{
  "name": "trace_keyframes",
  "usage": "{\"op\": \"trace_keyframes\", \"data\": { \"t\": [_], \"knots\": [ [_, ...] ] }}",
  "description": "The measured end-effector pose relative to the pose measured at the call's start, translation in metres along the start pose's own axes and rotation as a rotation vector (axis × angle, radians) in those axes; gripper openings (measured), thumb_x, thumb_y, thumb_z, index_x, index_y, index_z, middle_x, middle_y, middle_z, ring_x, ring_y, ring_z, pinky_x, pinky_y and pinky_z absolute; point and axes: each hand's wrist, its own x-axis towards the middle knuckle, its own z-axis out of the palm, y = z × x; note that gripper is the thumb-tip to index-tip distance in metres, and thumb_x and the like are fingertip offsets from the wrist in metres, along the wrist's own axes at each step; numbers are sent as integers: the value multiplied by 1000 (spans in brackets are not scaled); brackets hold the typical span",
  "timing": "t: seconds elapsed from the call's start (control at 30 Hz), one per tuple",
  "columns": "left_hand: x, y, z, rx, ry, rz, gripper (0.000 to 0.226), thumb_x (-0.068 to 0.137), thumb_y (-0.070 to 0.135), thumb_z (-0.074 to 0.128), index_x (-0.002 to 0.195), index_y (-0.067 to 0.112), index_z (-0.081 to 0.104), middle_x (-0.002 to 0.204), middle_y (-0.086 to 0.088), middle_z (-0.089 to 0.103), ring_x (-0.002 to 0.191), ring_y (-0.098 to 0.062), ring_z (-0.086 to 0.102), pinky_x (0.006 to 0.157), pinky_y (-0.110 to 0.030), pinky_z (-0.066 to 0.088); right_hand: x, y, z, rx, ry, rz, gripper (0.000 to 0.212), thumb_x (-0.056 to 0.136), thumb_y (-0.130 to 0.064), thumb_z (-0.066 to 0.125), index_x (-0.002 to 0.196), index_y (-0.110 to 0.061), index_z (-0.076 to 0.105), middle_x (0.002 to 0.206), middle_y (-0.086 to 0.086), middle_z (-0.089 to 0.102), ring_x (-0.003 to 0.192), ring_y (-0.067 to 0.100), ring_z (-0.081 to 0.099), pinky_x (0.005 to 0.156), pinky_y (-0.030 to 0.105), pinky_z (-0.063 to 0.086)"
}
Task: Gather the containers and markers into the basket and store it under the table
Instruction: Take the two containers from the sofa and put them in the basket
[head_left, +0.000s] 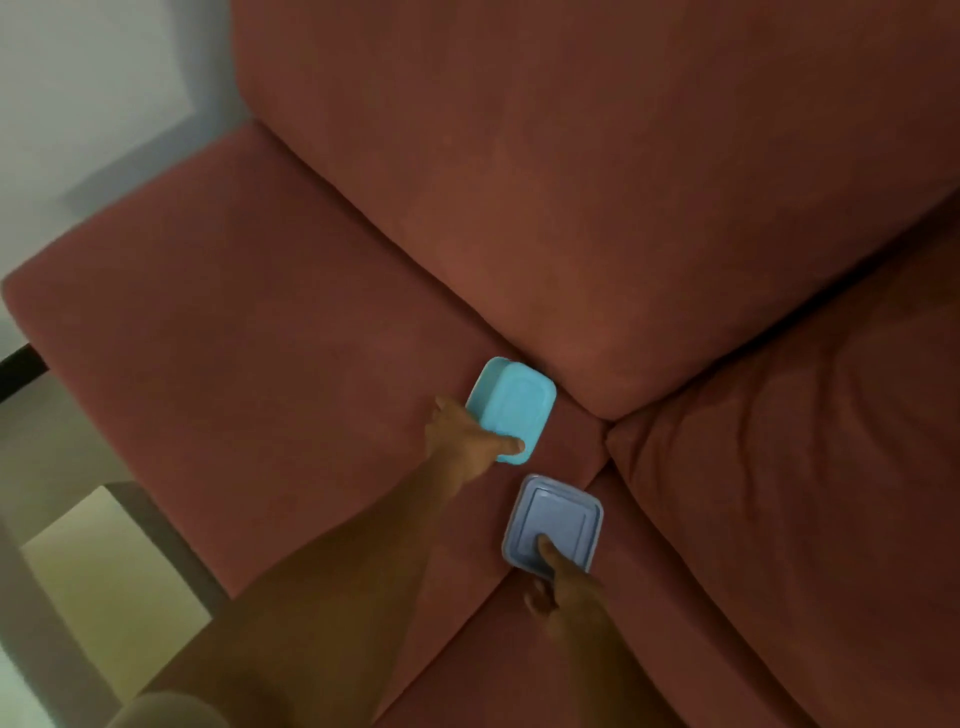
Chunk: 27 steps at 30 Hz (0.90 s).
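Observation:
A turquoise container (514, 402) rests on the red sofa seat, close to the back cushion. My left hand (465, 431) grips its near edge, thumb on the lid and fingers beneath. A pale blue-grey square container (556, 514) sits just nearer on the seat seam. My right hand (563, 577) holds its near edge with the thumb pressed on the lid. No basket and no markers are in view.
The red sofa seat (249, 322) fills most of the view, with a back cushion (545, 208) behind and a second cushion (805, 467) at the right. A grey table frame (150, 525) and pale floor lie at the lower left.

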Motion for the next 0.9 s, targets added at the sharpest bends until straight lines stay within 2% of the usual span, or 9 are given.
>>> {"op": "trace_keyframes", "data": {
  "t": [0.07,0.2,0.37,0.5,0.57,0.67,0.77,0.83,0.9],
  "knots": [
    [-6,-9,-4,-48,-47,-21,97,38,40,93,120,8,51,113,-2,61,102,-21,63,86,-39,55,3,-7,0,9,-43,46,38,79,-8,76,114,-3,62,92,7,61,74,15,53,84,36,49],
    [-40,-43,-17,-438,-169,-119,51,54,21,92,99,18,68,85,3,73,65,-3,71,51,-22,56,7,-24,-9,49,-126,9,25,75,-11,79,94,-12,63,84,5,62,74,16,56,73,32,51],
    [-110,-91,-44,-800,-252,-112,66,65,-9,80,115,26,57,122,-5,60,102,-31,68,71,-46,60,-23,-32,-39,70,-343,-140,26,86,-12,62,112,-18,61,99,9,69,88,26,65,74,45,54],
    [-188,-108,-53,-876,-255,8,75,64,-26,66,121,21,54,126,-7,54,111,-32,62,76,-48,59,-68,-23,-51,179,-474,-106,24,89,-15,59,112,-11,60,105,15,68,98,32,64,75,52,59],
    [-235,-122,-55,-943,-230,66,72,64,-29,59,121,14,52,126,-10,54,111,-30,61,80,-49,58,-103,-5,-53,161,-550,-46,23,90,-19,55,107,-5,61,94,18,71,88,32,67,70,47,60],
    [-291,-142,-66,-1135,-272,119,54,63,-19,52,109,10,54,117,-14,54,103,-26,58,75,-39,58,-143,25,-55,45,-657,18,23,89,-23,52,98,-5,64,79,13,72,67,25,69,58,32,60],
    [-339,-168,-94,-1354,-257,81,40,67,4,63,106,12,59,105,-11,62,97,-26,60,68,-36,56,-176,57,-53,-167,-741,59,32,86,-27,54,109,-6,62,90,10,66,75,21,65,64,30,54],
    [-360,-186,-110,-1409,-88,30,35,74,26,70,106,12,66,91,-3,64,85,-22,61,64,-31,52,-194,78,-43,-281,-793,69,38,87,-28,54,118,-8,60,98,10,67,81,22,65,68,30,54],
    [-376,-208,-125,-1442,149,-15,38,78,30,73,111,13,68,95,-3,64,82,-21,57,65,-30,50,-214,106,-25,-392,-831,96,37,87,-28,55,119,-10,61,93,10,71,77,22,69,63,28,57]
  ]
}}
